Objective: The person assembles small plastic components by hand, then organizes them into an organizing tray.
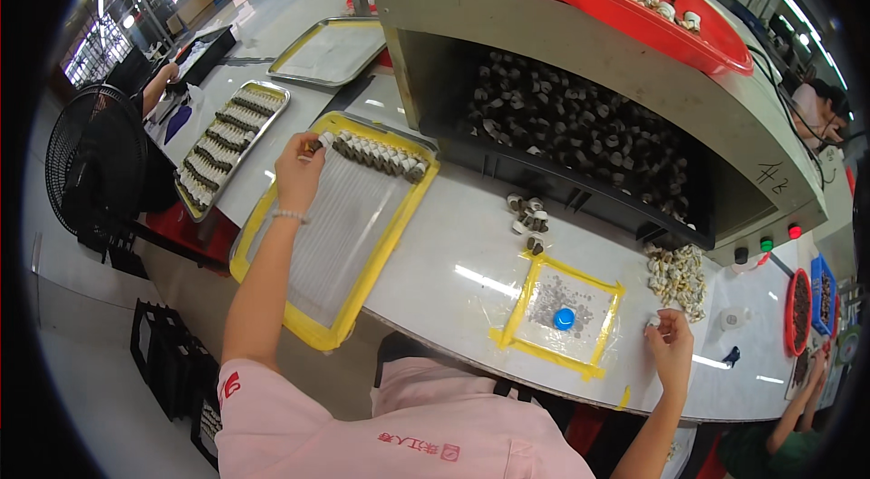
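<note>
My left hand (301, 173), a beaded bracelet at its wrist, pinches a small black-and-white part (317, 145) over the far left corner of a yellow-edged tray (340, 243). Beside it, a row of similar parts (381, 154) lines the tray's far end; the rest of the tray's ribbed surface shows bare. At the right, my right hand (671, 345) has its fingertips closed round a small whitish piece (652, 322), just in front of a pile of cream-white pieces (678, 278). The fingers partly hide both pieces.
A black bin (580, 130) full of dark-and-white parts sits under a metal housing (580, 21), topped by a red tray (625, 3). A blue cap (564, 319) rests on a yellow-taped square (598, 334). Left stand a filled tray (227, 144) and a fan (95, 157); other people work nearby.
</note>
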Demonstrator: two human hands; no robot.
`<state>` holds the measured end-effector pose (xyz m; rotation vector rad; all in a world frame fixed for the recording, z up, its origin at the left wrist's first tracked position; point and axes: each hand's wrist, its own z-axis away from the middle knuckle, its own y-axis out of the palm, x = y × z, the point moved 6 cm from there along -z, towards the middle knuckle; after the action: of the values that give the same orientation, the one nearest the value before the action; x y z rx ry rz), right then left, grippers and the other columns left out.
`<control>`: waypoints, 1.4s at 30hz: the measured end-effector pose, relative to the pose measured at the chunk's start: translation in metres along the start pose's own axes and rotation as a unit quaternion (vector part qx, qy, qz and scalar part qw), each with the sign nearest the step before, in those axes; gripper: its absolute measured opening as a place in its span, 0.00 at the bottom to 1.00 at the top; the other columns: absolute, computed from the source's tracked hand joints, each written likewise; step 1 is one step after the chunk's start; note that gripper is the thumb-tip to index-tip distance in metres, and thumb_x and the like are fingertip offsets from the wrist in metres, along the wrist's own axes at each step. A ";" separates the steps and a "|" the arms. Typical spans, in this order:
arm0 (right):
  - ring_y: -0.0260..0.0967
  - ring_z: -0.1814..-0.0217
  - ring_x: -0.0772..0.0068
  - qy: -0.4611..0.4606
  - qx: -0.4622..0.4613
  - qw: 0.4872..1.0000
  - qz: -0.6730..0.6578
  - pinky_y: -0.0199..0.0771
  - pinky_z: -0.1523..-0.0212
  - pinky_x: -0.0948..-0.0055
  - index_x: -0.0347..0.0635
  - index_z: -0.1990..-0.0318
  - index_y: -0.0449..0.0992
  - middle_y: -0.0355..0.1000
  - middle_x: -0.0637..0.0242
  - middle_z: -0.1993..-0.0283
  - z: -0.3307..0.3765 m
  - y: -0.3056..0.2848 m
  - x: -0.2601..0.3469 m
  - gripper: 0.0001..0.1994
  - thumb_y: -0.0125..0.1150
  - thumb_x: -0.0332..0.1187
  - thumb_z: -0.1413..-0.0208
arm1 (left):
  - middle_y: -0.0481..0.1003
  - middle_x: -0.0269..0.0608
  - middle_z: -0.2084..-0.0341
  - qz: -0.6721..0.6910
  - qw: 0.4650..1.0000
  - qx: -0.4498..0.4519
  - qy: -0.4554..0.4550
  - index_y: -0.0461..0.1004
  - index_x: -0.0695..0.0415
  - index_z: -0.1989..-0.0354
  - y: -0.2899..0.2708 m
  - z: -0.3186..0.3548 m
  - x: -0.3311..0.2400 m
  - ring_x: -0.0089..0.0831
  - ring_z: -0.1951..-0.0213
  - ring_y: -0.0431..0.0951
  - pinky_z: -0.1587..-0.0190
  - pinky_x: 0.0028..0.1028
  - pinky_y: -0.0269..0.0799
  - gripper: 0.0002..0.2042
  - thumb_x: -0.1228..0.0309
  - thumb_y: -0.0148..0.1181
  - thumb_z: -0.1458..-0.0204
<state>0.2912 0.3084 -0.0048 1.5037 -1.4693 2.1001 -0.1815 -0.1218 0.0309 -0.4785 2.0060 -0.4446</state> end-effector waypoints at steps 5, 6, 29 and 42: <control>0.60 0.73 0.80 0.006 0.035 0.999 0.008 0.63 0.72 0.80 0.34 0.61 0.73 0.65 0.69 0.73 0.010 0.010 0.008 0.12 0.60 0.18 0.56 | 0.77 0.42 0.71 -0.056 0.998 -0.001 0.027 0.73 0.62 0.62 0.021 -0.033 0.045 0.28 0.73 0.75 0.66 0.25 0.71 0.11 0.77 0.62 0.56; 0.60 0.73 0.80 -0.010 0.024 0.999 0.021 0.64 0.72 0.80 0.34 0.61 0.73 0.66 0.69 0.73 0.011 0.009 0.010 0.12 0.59 0.18 0.56 | 0.77 0.42 0.71 -0.054 0.998 -0.001 0.027 0.73 0.62 0.62 0.023 -0.035 0.051 0.28 0.73 0.75 0.66 0.25 0.71 0.11 0.77 0.62 0.56; 0.71 0.68 0.66 -0.167 0.058 0.978 0.108 0.72 0.70 0.74 0.34 0.61 0.77 0.71 0.59 0.68 0.033 0.044 0.063 0.11 0.61 0.23 0.54 | 0.70 0.49 0.57 -0.005 0.816 0.366 0.447 0.73 0.61 0.58 0.159 0.149 -0.187 0.44 0.55 0.71 0.51 0.34 0.68 0.16 0.78 0.59 0.59; 0.70 0.70 0.60 -0.243 0.120 0.961 0.056 0.73 0.68 0.70 0.37 0.64 0.77 0.70 0.61 0.68 0.028 0.069 0.090 0.10 0.64 0.27 0.56 | 0.64 0.49 0.62 0.015 0.825 0.483 0.293 0.72 0.63 0.56 0.170 0.149 -0.162 0.41 0.66 0.71 0.60 0.29 0.69 0.14 0.78 0.57 0.54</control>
<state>0.2236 0.2179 0.0248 2.2035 -1.5108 2.1340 -0.0030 0.0894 0.0007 0.3819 2.0048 -1.6260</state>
